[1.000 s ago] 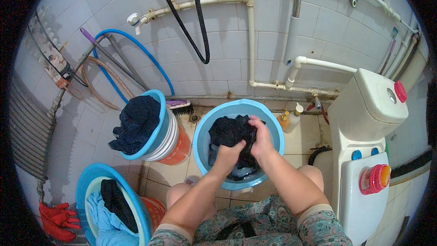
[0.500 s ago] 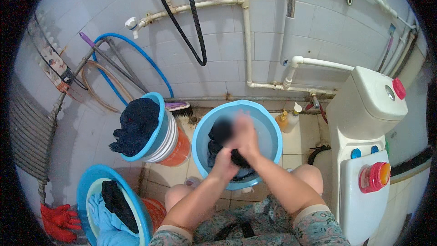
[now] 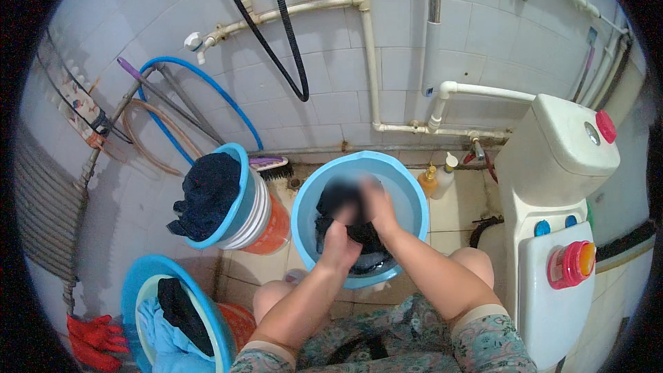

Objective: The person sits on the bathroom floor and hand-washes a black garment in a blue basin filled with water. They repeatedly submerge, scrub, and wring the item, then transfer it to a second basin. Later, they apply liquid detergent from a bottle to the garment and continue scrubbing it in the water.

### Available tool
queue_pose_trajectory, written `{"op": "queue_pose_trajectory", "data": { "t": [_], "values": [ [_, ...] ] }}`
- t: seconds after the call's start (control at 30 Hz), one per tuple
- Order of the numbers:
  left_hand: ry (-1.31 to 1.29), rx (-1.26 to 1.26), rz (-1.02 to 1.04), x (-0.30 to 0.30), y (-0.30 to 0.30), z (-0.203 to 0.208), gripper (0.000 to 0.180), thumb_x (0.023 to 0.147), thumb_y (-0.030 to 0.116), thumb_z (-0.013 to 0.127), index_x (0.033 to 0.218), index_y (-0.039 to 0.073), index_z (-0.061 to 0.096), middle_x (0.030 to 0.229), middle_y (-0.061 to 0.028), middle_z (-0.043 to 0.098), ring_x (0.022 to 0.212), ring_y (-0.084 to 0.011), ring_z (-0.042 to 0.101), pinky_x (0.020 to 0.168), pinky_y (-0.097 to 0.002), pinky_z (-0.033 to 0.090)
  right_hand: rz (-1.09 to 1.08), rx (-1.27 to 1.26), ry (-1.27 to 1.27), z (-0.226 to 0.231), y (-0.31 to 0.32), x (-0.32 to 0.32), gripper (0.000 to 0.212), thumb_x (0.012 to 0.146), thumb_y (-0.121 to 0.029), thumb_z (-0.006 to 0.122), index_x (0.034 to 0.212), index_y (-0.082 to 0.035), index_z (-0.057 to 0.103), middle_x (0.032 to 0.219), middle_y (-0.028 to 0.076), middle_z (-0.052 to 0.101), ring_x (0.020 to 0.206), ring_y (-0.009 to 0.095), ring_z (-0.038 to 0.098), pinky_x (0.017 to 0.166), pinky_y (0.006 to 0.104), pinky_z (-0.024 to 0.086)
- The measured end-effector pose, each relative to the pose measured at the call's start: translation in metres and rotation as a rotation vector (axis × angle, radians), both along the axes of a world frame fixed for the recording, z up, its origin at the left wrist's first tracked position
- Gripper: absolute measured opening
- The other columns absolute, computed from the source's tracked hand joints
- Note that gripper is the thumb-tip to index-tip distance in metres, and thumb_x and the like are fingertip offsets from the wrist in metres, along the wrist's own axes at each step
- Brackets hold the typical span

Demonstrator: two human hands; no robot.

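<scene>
A black garment [image 3: 338,197] lies bunched in a light blue basin [image 3: 302,235] on the floor before me, wet, with water around it. My left hand [image 3: 340,243] grips the near part of it, fingers closed on the cloth. On the other side, my right hand [image 3: 380,208] is closed on the garment's right edge. A blurred patch covers part of the cloth and the fingertips of both hands.
At left, a blue basin [image 3: 243,190] of dark clothes tops stacked buckets [image 3: 266,231]; nearer is another basin [image 3: 132,283] of laundry. Red gloves [image 3: 97,342] hang beside it. Two pump bottles [image 3: 445,178] stand behind the washbasin, a toilet [image 3: 552,304] at right.
My hands have drawn apart: the right has shifted slightly right, and more of the black garment shows spread between them. The view has tilted slightly.
</scene>
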State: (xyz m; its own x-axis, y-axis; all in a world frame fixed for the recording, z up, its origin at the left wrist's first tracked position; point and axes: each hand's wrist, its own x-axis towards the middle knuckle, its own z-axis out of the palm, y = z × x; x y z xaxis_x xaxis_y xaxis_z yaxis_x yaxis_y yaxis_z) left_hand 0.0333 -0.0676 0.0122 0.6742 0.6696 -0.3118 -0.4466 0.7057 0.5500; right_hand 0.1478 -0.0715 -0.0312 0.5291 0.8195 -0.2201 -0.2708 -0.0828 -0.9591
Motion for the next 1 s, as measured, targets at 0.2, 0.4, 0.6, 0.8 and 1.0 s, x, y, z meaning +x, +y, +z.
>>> {"op": "queue_pose_trajectory", "data": {
  "t": [0.2, 0.4, 0.6, 0.8, 1.0],
  "values": [
    [0.121, 0.416, 0.028, -0.011, 0.022, -0.012, 0.032, 0.091, 0.024, 0.046, 0.114, 0.004, 0.053, 0.108, -0.0081, 0.059, 0.100, -0.0203, 0.056, 0.088, -0.0349, 0.043, 0.049, 0.092, 0.531, 0.043, -0.021, -0.032, 0.046, 0.083, -0.039, 0.061, 0.113, -0.005, 0.053, 0.106, 0.007, 0.058, 0.094, 0.021, 0.056, 0.082, 0.0351, 0.044],
    [0.187, 0.229, 0.005, 0.005, -0.001, -0.005, 0.040, 0.091, 0.036, 0.049, 0.121, 0.009, 0.048, 0.114, -0.0054, 0.055, 0.105, -0.0185, 0.051, 0.090, -0.0359, 0.040, -0.135, 0.239, 0.674, 0.038, -0.018, -0.016, 0.021, 0.081, -0.018, 0.059, 0.098, -0.006, 0.058, 0.097, 0.008, 0.060, 0.087, 0.022, 0.057, 0.076, 0.0353, 0.047],
    [-0.024, 0.078, -0.041, -0.009, 0.013, 0.012, 0.043, 0.092, 0.041, 0.046, 0.123, 0.011, 0.044, 0.115, -0.0046, 0.051, 0.107, -0.0186, 0.050, 0.091, -0.0357, 0.041, -0.035, 0.252, -0.607, 0.027, -0.022, -0.051, 0.046, 0.087, -0.021, 0.053, 0.128, -0.005, 0.041, 0.130, 0.018, 0.041, 0.127, 0.033, 0.032, 0.106, 0.0451, 0.020],
    [0.271, 0.315, -0.047, -0.024, 0.035, 0.010, 0.026, 0.085, 0.021, 0.060, 0.105, 0.003, 0.060, 0.101, -0.0054, 0.061, 0.090, -0.0166, 0.058, 0.077, -0.0309, 0.047, 0.122, 0.073, -0.817, 0.010, -0.024, -0.054, 0.065, 0.090, -0.032, 0.049, 0.139, 0.000, 0.019, 0.142, 0.020, 0.023, 0.135, 0.034, 0.017, 0.108, 0.0443, 0.014],
    [0.511, 0.681, 0.058, -0.016, 0.035, 0.010, 0.024, 0.083, 0.019, 0.062, 0.091, -0.004, 0.065, 0.083, -0.0048, 0.065, 0.069, -0.0135, 0.058, 0.062, -0.0294, 0.046, 0.203, 0.332, 0.646, 0.058, -0.036, -0.059, 0.049, 0.093, -0.046, 0.038, 0.129, -0.012, 0.038, 0.128, 0.005, 0.043, 0.119, 0.021, 0.039, 0.100, 0.0361, 0.028]
  ]
}}
